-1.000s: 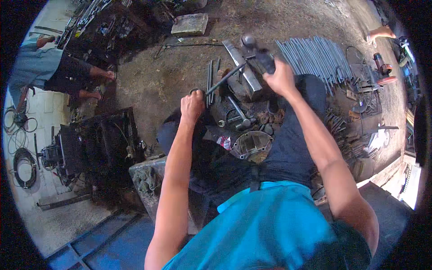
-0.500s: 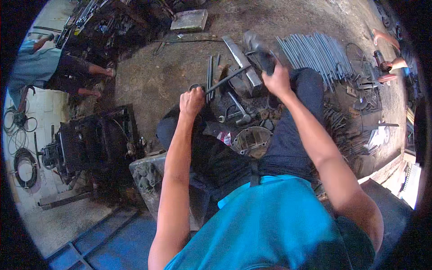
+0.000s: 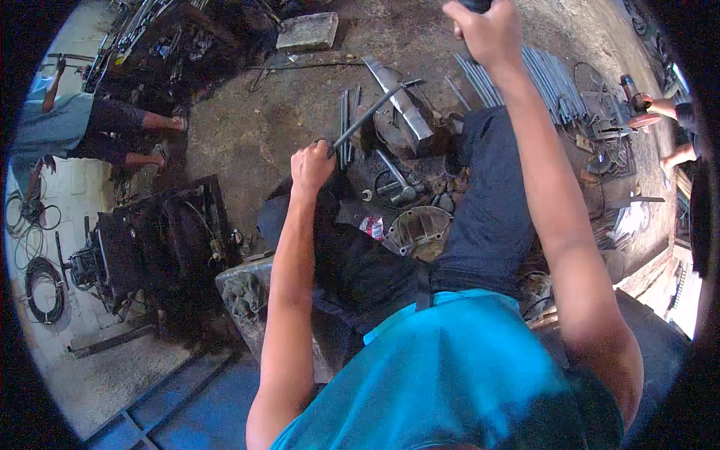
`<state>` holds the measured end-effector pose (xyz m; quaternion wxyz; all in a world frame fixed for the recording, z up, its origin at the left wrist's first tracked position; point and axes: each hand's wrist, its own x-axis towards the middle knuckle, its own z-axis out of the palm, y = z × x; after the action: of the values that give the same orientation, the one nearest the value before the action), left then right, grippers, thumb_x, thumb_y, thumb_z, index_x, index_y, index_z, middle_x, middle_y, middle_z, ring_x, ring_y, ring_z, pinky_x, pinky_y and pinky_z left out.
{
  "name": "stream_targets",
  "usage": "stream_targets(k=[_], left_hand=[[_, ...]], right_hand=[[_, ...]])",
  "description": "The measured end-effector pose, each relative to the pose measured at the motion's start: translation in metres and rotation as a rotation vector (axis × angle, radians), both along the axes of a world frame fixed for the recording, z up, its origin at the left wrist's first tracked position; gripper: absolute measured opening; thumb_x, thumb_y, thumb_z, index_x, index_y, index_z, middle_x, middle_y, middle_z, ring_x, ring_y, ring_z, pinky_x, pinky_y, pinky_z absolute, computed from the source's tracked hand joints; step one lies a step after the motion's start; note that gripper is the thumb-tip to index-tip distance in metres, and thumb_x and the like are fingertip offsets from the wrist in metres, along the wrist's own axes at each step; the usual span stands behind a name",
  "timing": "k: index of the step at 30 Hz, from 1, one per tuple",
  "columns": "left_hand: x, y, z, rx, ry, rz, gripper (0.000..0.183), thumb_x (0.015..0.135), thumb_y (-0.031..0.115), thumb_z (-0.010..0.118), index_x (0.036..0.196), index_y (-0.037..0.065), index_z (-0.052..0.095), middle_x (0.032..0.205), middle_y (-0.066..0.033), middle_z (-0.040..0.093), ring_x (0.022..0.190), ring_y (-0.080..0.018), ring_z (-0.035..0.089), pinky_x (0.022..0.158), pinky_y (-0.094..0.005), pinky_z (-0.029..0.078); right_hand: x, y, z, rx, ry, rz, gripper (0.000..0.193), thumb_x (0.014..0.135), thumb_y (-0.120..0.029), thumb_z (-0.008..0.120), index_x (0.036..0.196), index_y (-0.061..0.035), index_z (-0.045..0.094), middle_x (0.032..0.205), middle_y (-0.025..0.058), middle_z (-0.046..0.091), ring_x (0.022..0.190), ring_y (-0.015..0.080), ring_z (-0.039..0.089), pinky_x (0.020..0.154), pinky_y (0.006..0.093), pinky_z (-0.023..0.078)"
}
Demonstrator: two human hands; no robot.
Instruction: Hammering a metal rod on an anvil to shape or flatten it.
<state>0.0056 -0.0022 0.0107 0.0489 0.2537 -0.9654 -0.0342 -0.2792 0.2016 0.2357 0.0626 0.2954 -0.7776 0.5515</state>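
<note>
My left hand is closed round the near end of a dark metal rod. The rod slants up to the right, and its far tip lies over a shiny steel bar on a round block. High at the upper edge, my right hand grips the dark handle of a hammer; the hammer's head is out of the picture. Between my legs lie another hammer, an open-ended wrench and a round metal casing.
Loose rods lie beside the block, and a large bundle of rods is at the right. A person stands at the far left. At the right edge another person's hand holds a grinder. A concrete block sits at the back.
My right hand has swung the hammer up and away from the block, to the picture's upper edge. The left hand has shifted slightly left with the rod still in it.
</note>
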Motion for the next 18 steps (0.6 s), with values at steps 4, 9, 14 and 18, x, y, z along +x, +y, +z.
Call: stream_targets(k=[4, 9, 14, 18], left_hand=[[-0.002, 0.004, 0.001, 0.084, -0.170, -0.016, 0.026, 0.075, 0.030, 0.072, 0.082, 0.007, 0.064, 0.079, -0.0181, 0.068, 0.074, -0.0389, 0.067, 0.068, -0.0493, 0.054], [0.000, 0.000, -0.002, 0.053, -0.101, -0.076, 0.023, 0.075, 0.026, 0.072, 0.083, 0.007, 0.063, 0.076, -0.0184, 0.067, 0.073, -0.0390, 0.067, 0.067, -0.0495, 0.054], [0.011, -0.003, -0.007, 0.019, -0.112, -0.080, 0.021, 0.075, 0.023, 0.072, 0.085, 0.007, 0.062, 0.077, -0.0182, 0.068, 0.073, -0.0386, 0.068, 0.065, -0.0501, 0.054], [0.010, 0.002, -0.009, 0.069, -0.089, -0.093, 0.034, 0.075, 0.036, 0.075, 0.080, 0.007, 0.059, 0.076, -0.0183, 0.066, 0.076, -0.0403, 0.066, 0.067, -0.0505, 0.052]], right_hand=[[0.004, -0.007, -0.056, -0.129, -0.111, 0.117, 0.029, 0.072, -0.022, 0.070, 0.064, -0.0008, 0.053, 0.056, 0.0126, 0.056, 0.052, 0.0284, 0.055, 0.052, 0.0417, 0.044], [0.028, 0.035, -0.236, 0.552, -0.088, 0.120, 0.034, 0.069, -0.026, 0.071, 0.087, 0.0024, 0.064, 0.077, 0.0247, 0.066, 0.077, 0.0436, 0.066, 0.074, 0.0494, 0.051], [0.015, 0.024, -0.159, 0.438, -0.293, 0.088, 0.027, 0.071, -0.021, 0.070, 0.082, 0.0023, 0.060, 0.068, 0.0170, 0.065, 0.065, 0.0290, 0.066, 0.062, 0.0412, 0.051], [-0.026, 0.009, -0.090, 0.213, -0.144, 0.116, 0.019, 0.076, -0.017, 0.071, 0.080, -0.0022, 0.060, 0.059, 0.0042, 0.061, 0.050, 0.0134, 0.058, 0.049, 0.0327, 0.046]])
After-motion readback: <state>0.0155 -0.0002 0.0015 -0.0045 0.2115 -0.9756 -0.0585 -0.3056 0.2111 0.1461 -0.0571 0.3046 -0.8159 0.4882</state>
